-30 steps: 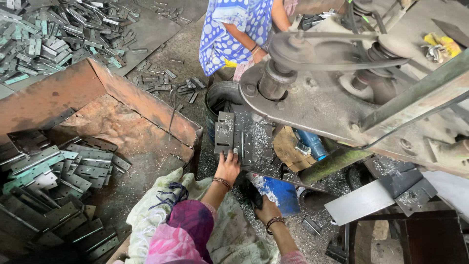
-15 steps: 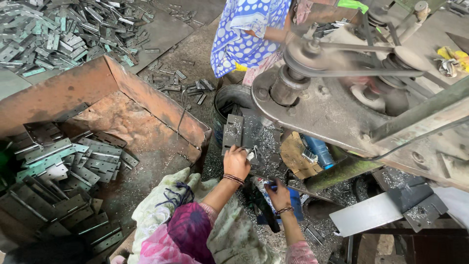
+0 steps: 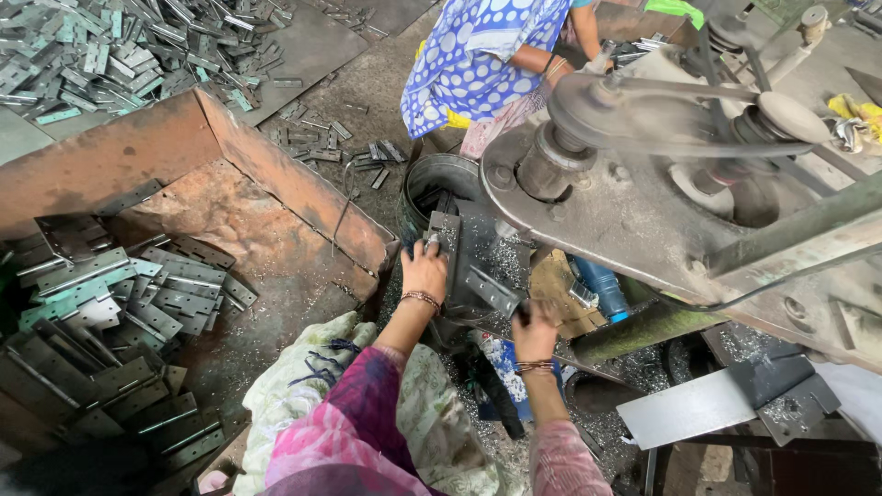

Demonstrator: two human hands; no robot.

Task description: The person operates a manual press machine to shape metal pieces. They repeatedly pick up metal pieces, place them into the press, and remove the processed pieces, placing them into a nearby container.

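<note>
Her left hand (image 3: 424, 273) grips a metal hinge plate (image 3: 446, 241) under the machine (image 3: 643, 211), while her right hand (image 3: 535, 332) closes on another hinge (image 3: 491, 292).

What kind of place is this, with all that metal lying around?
It looks like a small metal workshop, probably one that makes hinges. Flat hinges lie heaped in a rusty bin, more are piled on the floor, and a big belt-driven machine stands over the person's hands.
</note>
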